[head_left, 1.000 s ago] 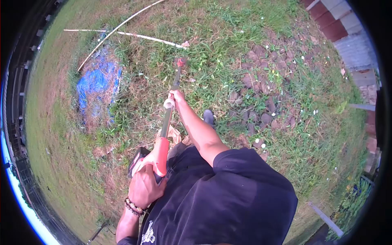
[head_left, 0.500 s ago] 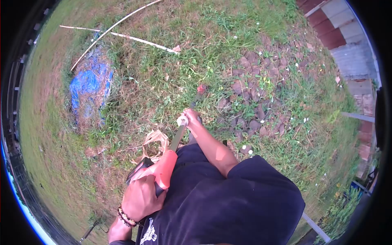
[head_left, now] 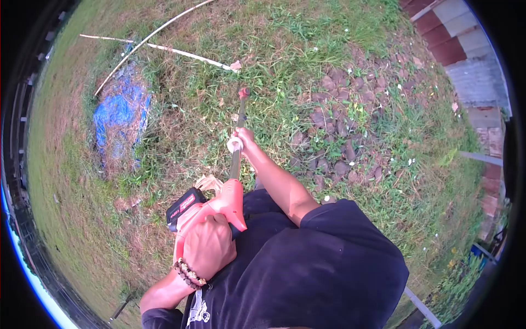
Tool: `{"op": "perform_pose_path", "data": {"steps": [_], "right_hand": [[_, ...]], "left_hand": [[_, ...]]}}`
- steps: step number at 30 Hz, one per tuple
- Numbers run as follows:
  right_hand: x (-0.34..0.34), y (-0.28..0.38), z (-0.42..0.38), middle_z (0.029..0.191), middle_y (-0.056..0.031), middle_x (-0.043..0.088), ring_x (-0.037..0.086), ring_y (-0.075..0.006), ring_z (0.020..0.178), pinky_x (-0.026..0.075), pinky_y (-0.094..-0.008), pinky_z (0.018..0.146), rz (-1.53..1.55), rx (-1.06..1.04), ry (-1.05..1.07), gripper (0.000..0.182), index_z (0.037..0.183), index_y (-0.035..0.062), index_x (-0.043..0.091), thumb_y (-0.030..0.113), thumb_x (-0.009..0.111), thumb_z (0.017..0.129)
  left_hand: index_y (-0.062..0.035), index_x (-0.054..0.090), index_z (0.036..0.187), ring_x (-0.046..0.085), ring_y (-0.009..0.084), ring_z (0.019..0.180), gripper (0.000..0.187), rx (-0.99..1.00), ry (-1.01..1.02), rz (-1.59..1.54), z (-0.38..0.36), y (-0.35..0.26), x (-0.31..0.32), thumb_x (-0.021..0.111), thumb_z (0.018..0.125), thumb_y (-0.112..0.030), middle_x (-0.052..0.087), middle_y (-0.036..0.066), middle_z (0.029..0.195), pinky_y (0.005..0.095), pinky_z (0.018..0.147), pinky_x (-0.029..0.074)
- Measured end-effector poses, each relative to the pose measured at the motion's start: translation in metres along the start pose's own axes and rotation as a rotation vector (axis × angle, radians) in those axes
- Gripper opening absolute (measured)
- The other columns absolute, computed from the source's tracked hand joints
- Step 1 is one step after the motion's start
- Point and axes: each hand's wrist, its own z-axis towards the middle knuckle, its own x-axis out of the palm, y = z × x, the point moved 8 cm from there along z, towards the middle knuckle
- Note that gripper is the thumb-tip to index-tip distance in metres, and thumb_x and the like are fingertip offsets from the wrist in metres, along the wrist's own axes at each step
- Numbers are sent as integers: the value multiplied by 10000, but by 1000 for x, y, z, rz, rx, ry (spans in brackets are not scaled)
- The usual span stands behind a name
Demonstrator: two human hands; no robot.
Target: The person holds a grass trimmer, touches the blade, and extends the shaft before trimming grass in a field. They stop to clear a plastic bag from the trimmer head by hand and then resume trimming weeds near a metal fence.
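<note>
A cordless grass trimmer with an orange-red body and a dark shaft stretches forward from my waist. My left hand, wearing a beaded bracelet, is closed round its rear handle, beside the black battery. Further along the shaft, my right hand grips near a pale round collar. The trimmer's red far end is over the grass; its cutting part is too small to make out. Dry pale leaves show just beyond the body.
Two pale poles lie crossed at the upper left, near a blue tarp partly covered with dry grass. Dark stones are spread among weeds on the right. A rusty corrugated metal wall borders the far right.
The trimmer's far end has swung left and farther forward, my right hand moving with it. My left hand and the trimmer body have shifted slightly right, showing more of the battery.
</note>
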Motion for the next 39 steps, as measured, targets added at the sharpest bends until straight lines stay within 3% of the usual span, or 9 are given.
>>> {"op": "perform_pose_path", "data": {"steps": [3,6,11,18,21,26,27,31,39], "right_hand": [[-28,9,-24,624,-70,529,496,-182,455,417,-330,370,3,0,-90,106,795,49,510,117,522,876],[-73,-7,-20,615,-62,516,492,-180,452,419,-329,365,166,-20,-90,128,758,61,495,101,509,879],[-112,11,-48,619,-67,505,503,-187,460,434,-333,372,37,-32,-340,150,734,59,483,81,494,883],[-75,51,-14,660,-88,541,555,-200,536,476,-327,419,95,-204,13,104,835,27,518,112,573,856],[-67,65,1,645,-71,527,522,-183,501,470,-337,421,43,-159,-122,56,827,25,508,64,543,849],[-70,68,-5,623,-47,505,506,-170,475,489,-344,434,62,-136,-69,54,852,44,479,67,527,849],[-89,56,8,673,-97,549,556,-221,519,467,-354,399,90,-105,-112,86,837,40,499,99,557,860],[-130,38,-26,624,-71,491,521,-211,484,454,-365,395,65,-68,-354,86,813,50,495,105,540,861],[-76,64,-73,592,-63,488,501,-189,447,428,-328,348,77,-84,-239,114,759,46,500,78,502,869]], "left_hand": [[64,545,793,629,324,580,287,27,55,-58,-1,-3,-22,678,667,-157,602,188,655,391,554,517],[81,560,860,615,399,783,347,-36,243,-166,-6,0,-25,723,677,-164,613,244,799,447,744,494],[80,576,861,619,396,768,330,-19,231,-229,-4,2,-31,713,702,-174,618,241,779,443,731,506],[62,559,802,630,368,659,272,38,112,-140,10,-11,-7,683,670,-142,611,221,712,420,610,517],[48,544,771,629,337,561,192,122,-15,-57,20,-22,-7,622,649,-79,600,194,647,404,508,510],[37,565,748,634,331,577,189,113,42,8,31,-26,-13,640,654,-109,607,187,649,410,554,515],[43,572,763,635,350,616,221,102,83,-2,33,-25,-12,653,660,-136,611,205,679,419,597,517],[44,580,779,627,393,668,270,98,208,-62,27,-22,-23,685,688,-187,623,219,722,441,646,517],[37,566,826,625,393,701,301,23,179,-117,-3,-23,-44,719,679,-175,621,219,737,449,672,508]]}}
